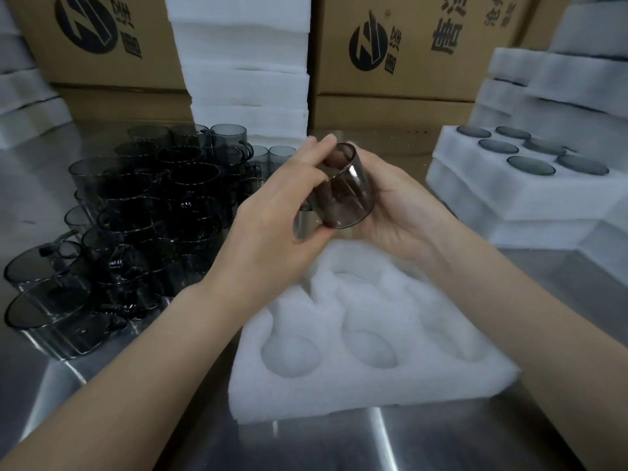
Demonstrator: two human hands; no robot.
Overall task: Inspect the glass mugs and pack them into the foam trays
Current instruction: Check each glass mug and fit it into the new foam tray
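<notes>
A smoky grey glass mug (346,195) is held tilted above the table, its mouth turned away from me. My left hand (275,212) grips its left side, fingers over the rim and thumb near the base. My right hand (397,202) cups it from the right and below. Under my hands lies a white foam tray (360,385) whose round pockets show no mugs. A heap of the same grey mugs (146,212) stands stacked on the left of the table.
A packed foam tray (503,195) with several mugs sits on other trays at the right. A tall foam stack (244,62) and cardboard boxes (407,49) line the back. Bare steel table (339,443) shows in front.
</notes>
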